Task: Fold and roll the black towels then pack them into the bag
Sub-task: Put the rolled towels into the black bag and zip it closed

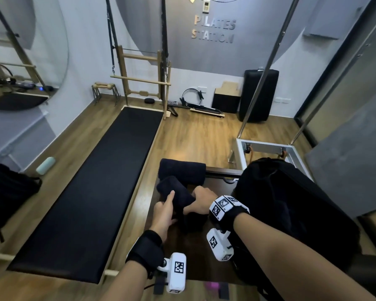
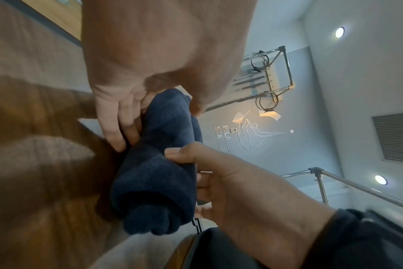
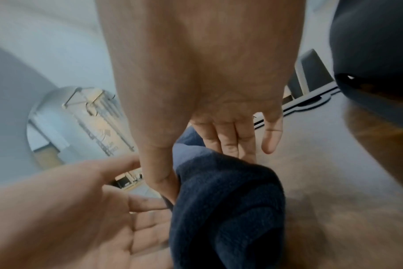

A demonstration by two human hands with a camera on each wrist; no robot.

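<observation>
Foreground: the left hand (image 1: 163, 213) lies along the near side of a rolled towel (image 1: 178, 197), its fingers (image 2: 113, 131) laid fairly straight against the cloth with the forefinger stretched over the top. The right hand (image 1: 201, 200) grips the same roll from the other side, thumb and fingers curled round it. The roll rests on the dark wooden counter (image 1: 206, 261), and its near end shows several loose layers in the left wrist view.

Middle ground: a second rolled towel (image 1: 182, 171) lies just beyond the first, touching it or nearly so, at the far edge of the counter. The black bag (image 1: 291, 205) stands to the right of both rolls, close beside the right wrist; whether its mouth is open cannot be told.

Background: a long black padded bed (image 1: 96, 187) runs along the floor to the left.

Likely fault: the roll is held by pressure alone. If either hand eases off while lifting it toward the bag, the outer layers could spring loose and unroll. A narrow or closed bag mouth would also catch the free end.
</observation>
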